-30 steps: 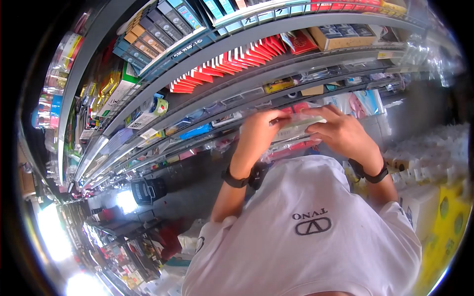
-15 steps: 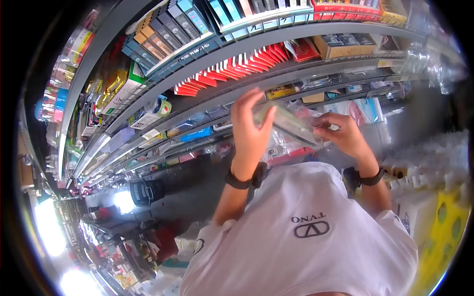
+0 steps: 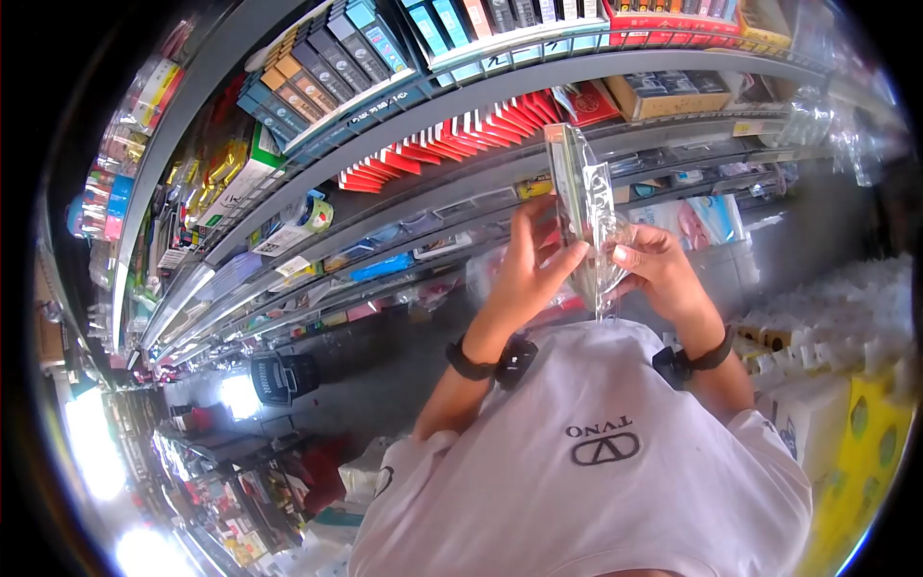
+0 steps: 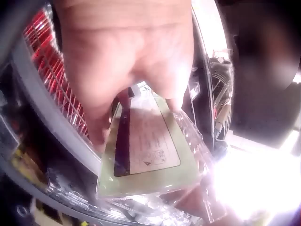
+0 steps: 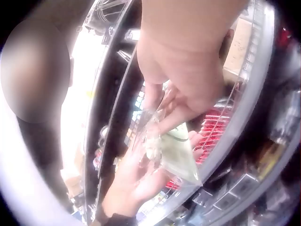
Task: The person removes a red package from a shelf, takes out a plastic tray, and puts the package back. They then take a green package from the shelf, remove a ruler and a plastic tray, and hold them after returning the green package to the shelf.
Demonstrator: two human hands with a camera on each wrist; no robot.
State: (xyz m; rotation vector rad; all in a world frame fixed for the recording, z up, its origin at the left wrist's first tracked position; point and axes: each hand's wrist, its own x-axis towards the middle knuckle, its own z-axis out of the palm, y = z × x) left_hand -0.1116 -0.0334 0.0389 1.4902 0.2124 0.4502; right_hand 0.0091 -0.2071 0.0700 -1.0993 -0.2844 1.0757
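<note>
Upright in front of the chest is a flat pale-green package [image 3: 569,178] in clear plastic. Its broad face, seen in the left wrist view, carries a label panel [image 4: 148,136] with a dark stripe. My left hand [image 3: 531,264] grips the package between thumb and fingers. On the other side my right hand [image 3: 670,272] pinches the crinkled clear wrapper [image 3: 608,207] with thumb and fingertips. The right wrist view shows this right hand [image 5: 181,75] at the bunched plastic, with the left hand [image 5: 136,183] behind the package.
Shelves curve across the front. They carry a row of red packets [image 3: 452,139], boxed goods [image 3: 336,58], a cardboard box [image 3: 668,91] and a blue-and-pink pack [image 3: 697,223]. A dark basket [image 3: 286,375] sits on the floor at left. Yellow packaging [image 3: 865,423] lies to the right.
The package has turned from lying low between the hands to standing upright. The left hand opened away from it, then gripped it lower down. The right hand has kept close to its edge.
</note>
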